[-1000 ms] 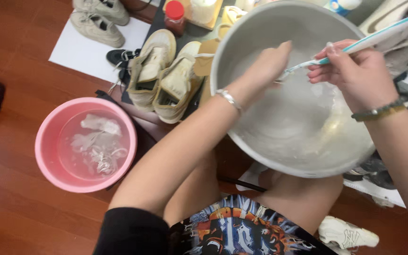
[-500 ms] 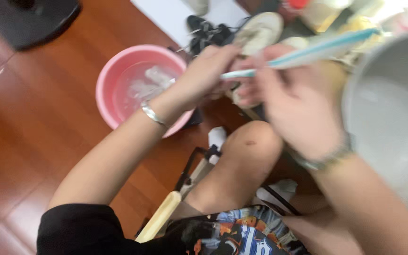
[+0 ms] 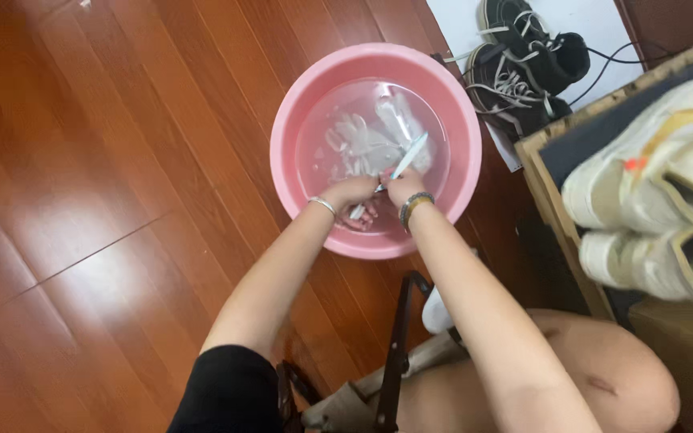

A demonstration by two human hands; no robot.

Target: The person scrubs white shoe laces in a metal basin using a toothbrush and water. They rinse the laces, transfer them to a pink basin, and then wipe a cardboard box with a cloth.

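A pink basin (image 3: 298, 120) stands on the wooden floor, holding water and several white shoelaces (image 3: 358, 140). Both my hands dip into the near side of the water. My right hand (image 3: 403, 187), with a beaded band on the wrist, grips a pale blue toothbrush (image 3: 411, 154) whose handle sticks up and to the right. My left hand (image 3: 353, 195), with a silver bracelet, closes around the brush's lower end under the water. The brush head is hidden by my fingers.
A pair of black sneakers (image 3: 523, 56) lies on white paper behind the basin. Beige and white shoes (image 3: 651, 200) rest on a wooden-edged stand (image 3: 551, 200) at the right. My bare knee (image 3: 603, 377) and a black strap (image 3: 399, 345) are below.
My hands left the large metal bowl and carried the toothbrush left to the pink basin, where they now dip into the water. The view swung left with them.
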